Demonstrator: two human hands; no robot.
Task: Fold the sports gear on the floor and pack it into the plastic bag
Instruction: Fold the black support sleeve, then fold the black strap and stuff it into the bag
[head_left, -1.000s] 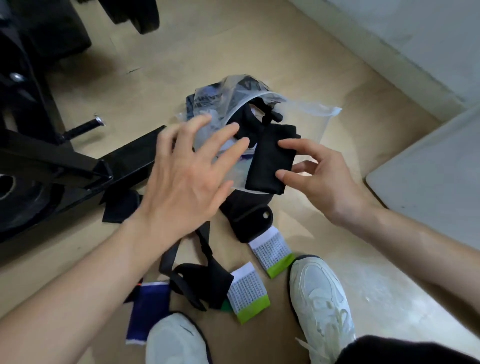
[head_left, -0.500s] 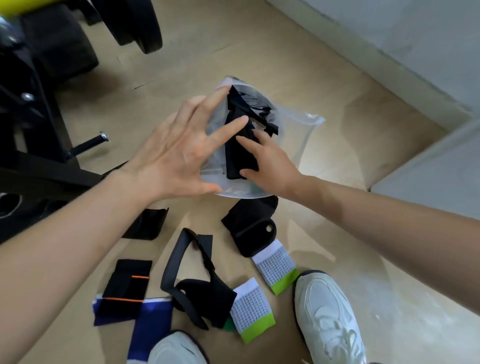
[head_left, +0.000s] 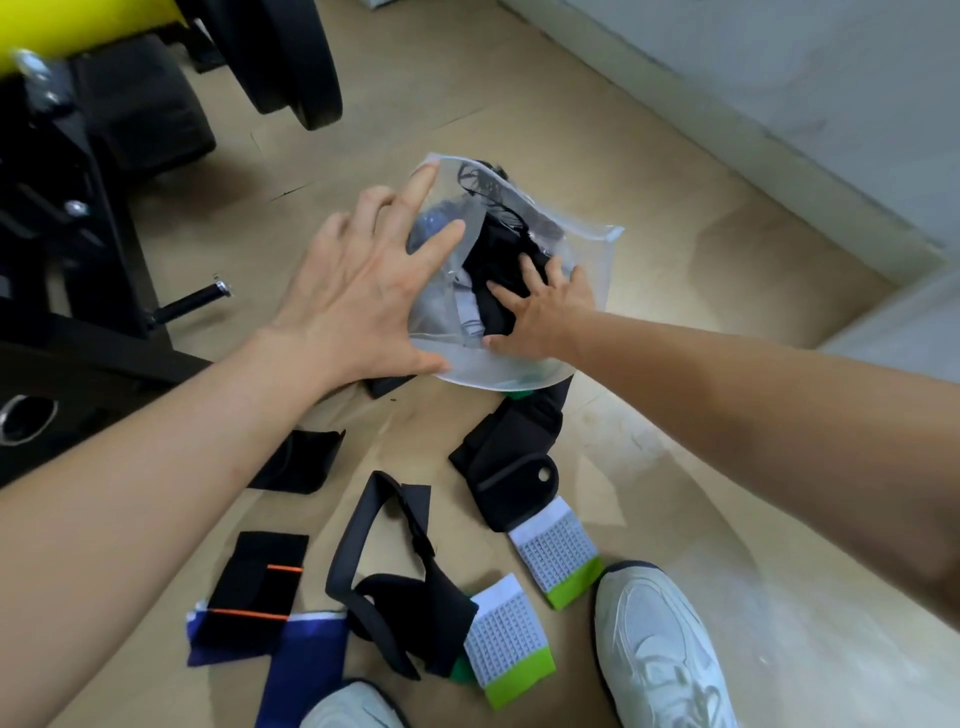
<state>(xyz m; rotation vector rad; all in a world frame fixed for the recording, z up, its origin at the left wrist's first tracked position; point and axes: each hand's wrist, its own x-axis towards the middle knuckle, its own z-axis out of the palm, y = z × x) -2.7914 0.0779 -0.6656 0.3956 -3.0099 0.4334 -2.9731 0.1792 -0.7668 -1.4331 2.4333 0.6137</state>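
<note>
- My right hand (head_left: 545, 312) is inside the near opening of the plastic bag (head_left: 587, 249). Its fingers are straight and spread, pressing flat on the folded black piece (head_left: 493, 260). I am pinching nothing with it.
- My left hand (head_left: 358, 301) lies against the bag's left side from outside. The fingers are splayed and straight, the thumb runs along the near rim, and the forefinger reaches the far corner. It is curled round nothing.
- The black piece sits in the middle of the bag, under my right fingertips and just right of my left ones. Clear film lies between it and the left hand.
- Also in the bag are thin black cords (head_left: 488, 192) at the far end and something blue (head_left: 434, 228) at the left. Near the opening there is a pale item I cannot make out.
- The bag lies on the brown floor (head_left: 649, 171), with its near rim over the far end of a black pad (head_left: 511, 467).
- Not yet packed, near me:
  - two grey-and-green pieces (head_left: 558, 551)
  - a black strap brace (head_left: 395, 582)
  - a black band with orange stripes (head_left: 257, 582), lying on a blue cloth (head_left: 306, 670)
  - another black fold (head_left: 296, 460) to the left
- A black gym frame (head_left: 78, 312) stands close on the left, a weight plate (head_left: 291, 57) stands far left, and the wall skirting (head_left: 727, 130) runs along the far right.
- There is open floor to the right of the bag and beyond it. My white shoes (head_left: 665, 649) are at the near edge.
</note>
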